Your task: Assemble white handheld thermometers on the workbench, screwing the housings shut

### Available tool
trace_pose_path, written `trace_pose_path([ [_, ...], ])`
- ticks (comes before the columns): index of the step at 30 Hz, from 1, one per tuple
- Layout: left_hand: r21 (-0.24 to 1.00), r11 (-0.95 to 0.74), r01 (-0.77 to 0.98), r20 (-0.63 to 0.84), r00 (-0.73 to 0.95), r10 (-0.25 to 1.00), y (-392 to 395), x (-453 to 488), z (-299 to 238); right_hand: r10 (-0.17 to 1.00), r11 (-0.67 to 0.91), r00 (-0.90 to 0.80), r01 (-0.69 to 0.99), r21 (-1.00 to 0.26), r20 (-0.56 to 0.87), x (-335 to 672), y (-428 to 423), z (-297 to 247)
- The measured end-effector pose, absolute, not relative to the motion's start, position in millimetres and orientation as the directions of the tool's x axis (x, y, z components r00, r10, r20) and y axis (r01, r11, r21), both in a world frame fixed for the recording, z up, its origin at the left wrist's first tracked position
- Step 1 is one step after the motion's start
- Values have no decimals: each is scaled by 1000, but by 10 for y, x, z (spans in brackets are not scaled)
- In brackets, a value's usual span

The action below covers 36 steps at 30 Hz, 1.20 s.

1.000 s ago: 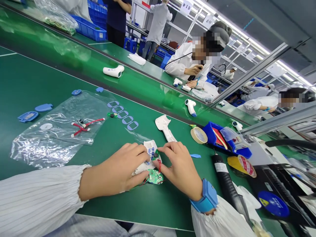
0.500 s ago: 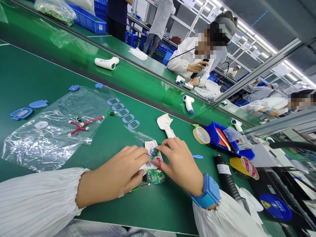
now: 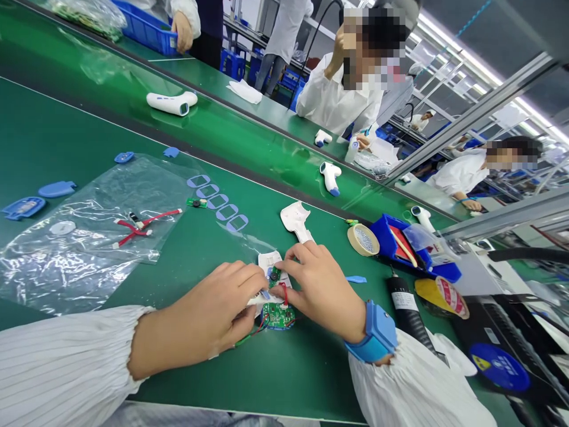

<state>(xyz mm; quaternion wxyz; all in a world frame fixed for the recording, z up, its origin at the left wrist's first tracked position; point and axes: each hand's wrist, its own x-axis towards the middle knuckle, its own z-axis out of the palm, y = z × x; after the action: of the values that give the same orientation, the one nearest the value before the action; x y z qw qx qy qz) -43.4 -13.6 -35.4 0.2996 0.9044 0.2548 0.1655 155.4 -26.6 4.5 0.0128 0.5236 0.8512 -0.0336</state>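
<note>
Between our hands, left hand (image 3: 213, 314) and right hand (image 3: 322, 287) still pinch the white shell (image 3: 268, 261), small green board (image 3: 274, 276) now seated closer.

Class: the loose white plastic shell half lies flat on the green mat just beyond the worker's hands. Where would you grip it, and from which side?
Grip the white plastic shell half across its narrow handle, which points toward the right hand. Come from above, fingers on the two long edges: it lies flat and the wider head end probably offers a poorer pinch.
</note>
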Motion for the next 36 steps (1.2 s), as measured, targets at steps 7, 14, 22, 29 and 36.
trace_pose_path([
  [7,621,-684,383,106,824,557,-131,-430,-337,877,472,-472,881,-22,-88,1552,-227,74],
  [14,639,-672,375,135,805,578,-130,-425,-355,854,517,-515,856,10,-76,1561,-188,88],
  [22,624,-683,380,121,817,564,-125,-419,-348,856,511,-509,859,8,-86,1567,-171,98],
  [29,634,-681,367,129,818,561,-120,-423,-346,848,525,-520,850,36,-105,1544,-136,105],
  [36,639,-678,363,140,812,567,-117,-424,-358,854,512,-506,858,33,-120,1535,-111,100],
])
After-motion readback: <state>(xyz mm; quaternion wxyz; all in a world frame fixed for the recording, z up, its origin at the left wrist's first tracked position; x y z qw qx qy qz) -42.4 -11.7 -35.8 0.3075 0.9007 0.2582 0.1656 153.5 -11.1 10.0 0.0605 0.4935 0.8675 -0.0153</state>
